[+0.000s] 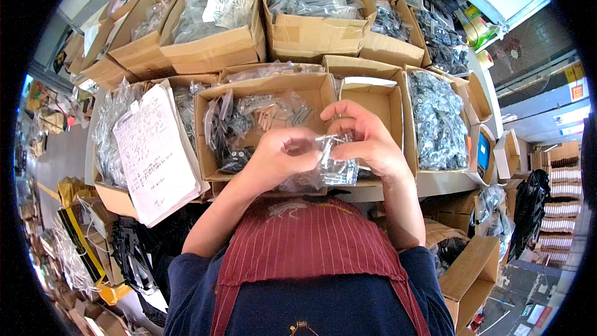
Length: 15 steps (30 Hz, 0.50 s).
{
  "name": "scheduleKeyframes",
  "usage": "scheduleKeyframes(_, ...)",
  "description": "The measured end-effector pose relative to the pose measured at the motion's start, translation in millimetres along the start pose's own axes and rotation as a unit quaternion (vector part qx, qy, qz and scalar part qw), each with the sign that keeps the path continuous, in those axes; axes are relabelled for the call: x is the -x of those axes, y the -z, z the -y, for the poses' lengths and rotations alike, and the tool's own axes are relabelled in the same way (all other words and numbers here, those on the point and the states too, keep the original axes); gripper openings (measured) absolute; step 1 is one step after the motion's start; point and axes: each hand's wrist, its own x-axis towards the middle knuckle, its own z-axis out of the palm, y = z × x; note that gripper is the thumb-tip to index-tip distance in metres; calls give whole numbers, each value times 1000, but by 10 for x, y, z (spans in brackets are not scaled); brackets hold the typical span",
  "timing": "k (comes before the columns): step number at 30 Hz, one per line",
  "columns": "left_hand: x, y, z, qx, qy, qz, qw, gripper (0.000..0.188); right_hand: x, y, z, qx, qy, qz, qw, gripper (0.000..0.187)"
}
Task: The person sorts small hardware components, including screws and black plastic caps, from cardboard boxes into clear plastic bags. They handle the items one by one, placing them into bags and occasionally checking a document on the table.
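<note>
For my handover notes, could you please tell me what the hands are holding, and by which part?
Both hands hold a small clear plastic bag of metal parts: the left hand and the right hand pinch its top edge.

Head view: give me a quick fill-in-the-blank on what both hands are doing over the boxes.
1. Both hands hold small clear plastic ____ of metal parts.
2. The left hand and right hand meet above an open brown ____ box.
3. The sheet of white paper with handwriting lies to the person's ____.

Missing words: bags; cardboard; left
</note>
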Motion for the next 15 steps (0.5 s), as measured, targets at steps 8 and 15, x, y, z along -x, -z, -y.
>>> scheduleKeyframes(8,-10,-55,21,-65,-35,-22,997,9,-37,-6,25,8,-4,-4,1000,59)
scheduleKeyframes(15,27,-99,-14,-106,-52,-67,991,9,-47,-3,-23,59,10,14,998,56)
